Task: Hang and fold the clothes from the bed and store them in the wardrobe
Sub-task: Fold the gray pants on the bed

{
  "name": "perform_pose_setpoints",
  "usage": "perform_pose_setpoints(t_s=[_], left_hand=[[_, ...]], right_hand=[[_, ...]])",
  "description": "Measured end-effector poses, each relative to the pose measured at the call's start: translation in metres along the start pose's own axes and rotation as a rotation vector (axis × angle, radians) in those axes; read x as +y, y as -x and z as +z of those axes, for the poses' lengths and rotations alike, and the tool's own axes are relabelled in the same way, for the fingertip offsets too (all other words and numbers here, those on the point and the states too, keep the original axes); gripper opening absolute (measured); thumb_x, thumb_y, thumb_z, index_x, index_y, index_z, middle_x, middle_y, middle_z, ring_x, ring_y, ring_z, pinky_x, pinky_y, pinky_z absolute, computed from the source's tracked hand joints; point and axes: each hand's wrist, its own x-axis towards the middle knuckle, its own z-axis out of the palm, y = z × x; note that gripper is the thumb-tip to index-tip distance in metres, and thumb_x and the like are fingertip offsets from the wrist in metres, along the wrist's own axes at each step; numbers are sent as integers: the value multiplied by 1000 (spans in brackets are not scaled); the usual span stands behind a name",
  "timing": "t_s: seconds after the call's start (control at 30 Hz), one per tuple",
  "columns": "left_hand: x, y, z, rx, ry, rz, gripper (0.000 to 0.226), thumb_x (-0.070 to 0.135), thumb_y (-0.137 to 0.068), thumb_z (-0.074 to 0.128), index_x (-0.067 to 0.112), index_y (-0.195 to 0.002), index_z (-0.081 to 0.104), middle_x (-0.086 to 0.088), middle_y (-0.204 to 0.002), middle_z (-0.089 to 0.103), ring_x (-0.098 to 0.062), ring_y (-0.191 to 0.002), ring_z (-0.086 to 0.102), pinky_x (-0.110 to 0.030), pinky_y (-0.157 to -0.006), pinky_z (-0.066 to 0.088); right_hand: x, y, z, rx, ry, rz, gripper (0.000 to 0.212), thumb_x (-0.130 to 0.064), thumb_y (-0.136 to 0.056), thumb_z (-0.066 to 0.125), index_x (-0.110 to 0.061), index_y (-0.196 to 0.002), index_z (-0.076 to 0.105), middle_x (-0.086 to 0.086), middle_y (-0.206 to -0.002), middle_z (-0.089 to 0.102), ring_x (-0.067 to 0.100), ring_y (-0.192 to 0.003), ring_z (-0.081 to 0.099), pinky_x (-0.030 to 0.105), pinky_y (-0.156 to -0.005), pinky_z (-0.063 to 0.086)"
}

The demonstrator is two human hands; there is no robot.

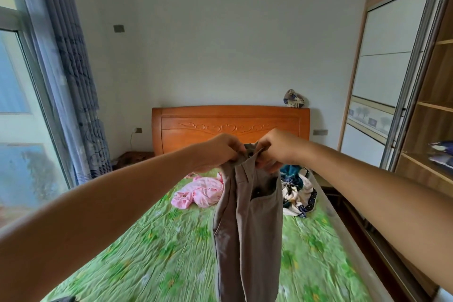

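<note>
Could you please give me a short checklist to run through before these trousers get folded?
1. Grip of the left hand on the trousers at the waistband: ok.
2. Grip of the right hand on the waistband: ok.
3. Legs hanging straight, untwisted: cannot tell, hems out of view.
4. Bare stretch of bed in front for folding: ok.
5. The pink garment out of the way: ok.
6. The wardrobe open, shelves showing: ok.
</note>
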Motion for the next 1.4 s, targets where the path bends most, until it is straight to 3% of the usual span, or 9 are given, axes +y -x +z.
perform_pose_setpoints(t_s=[0.23,0.4,0.53,0.63,0.77,1.0,1.07,1.23,1.4], left_hand=[[-6,9,8,-28,214,33,24,13,-94,66,-10,-101,68,-24,-96,63,-27,-80,59,-41,-83,54],[-13,10,20,152,-350,262,14,17,-77,85,15,-89,77,5,-110,62,-19,-91,60,-38,-85,56],[-16,6,12,176,-526,336,8,10,-81,79,15,-84,74,8,-113,58,-11,-96,56,-19,-80,46],[-13,9,3,156,-572,354,17,4,-82,77,18,-78,68,8,-111,57,-10,-97,55,-18,-82,45],[-6,9,-6,189,-581,440,15,-1,-80,75,13,-80,69,7,-106,56,-15,-95,58,-27,-85,48],[-5,13,-18,208,-551,504,12,-10,-77,72,1,-80,73,7,-101,56,-7,-91,60,-34,-86,50],[-7,15,-23,217,-551,507,11,-10,-76,73,0,-80,73,9,-99,56,3,-88,57,-32,-85,50],[-12,20,-29,245,-582,504,12,-8,-77,73,4,-77,74,13,-95,56,-19,-93,63,-37,-87,49],[-18,23,-32,243,-594,511,13,-4,-78,74,8,-78,75,18,-96,55,-11,-89,61,-27,-83,50]], right_hand=[[12,-4,2,134,-183,-21,7,-5,-92,68,-1,-94,74,14,-82,77,28,-77,77,36,-68,63],[20,-6,0,178,-184,-6,15,-5,-94,66,-6,-81,73,11,-74,76,26,-72,76,35,-64,63],[21,-4,-7,197,250,-55,48,-27,-94,59,-17,-49,49,0,-50,49,20,-48,48,34,-58,45],[16,-2,-18,235,304,-87,49,-39,-100,51,-15,-57,48,1,-51,40,18,-47,38,40,-60,41],[7,4,-19,4,522,-19,18,-24,-97,57,-18,-101,74,-5,-95,68,20,-94,64,37,-83,51],[-9,10,2,-243,580,106,39,-32,-91,56,-26,-128,66,-3,-118,67,19,-106,61,40,-96,53],[-8,9,6,-256,592,88,40,-34,-94,54,-26,-131,65,-3,-126,65,19,-111,60,40,-101,50],[-9,8,13,-265,541,-17,36,-46,-101,47,-32,-128,66,-11,-126,64,14,-110,58,35,-99,45],[-10,2,23,-144,713,-4,29,-18,-92,52,-19,-115,69,0,-110,65,21,-96,61,39,-84,57]])
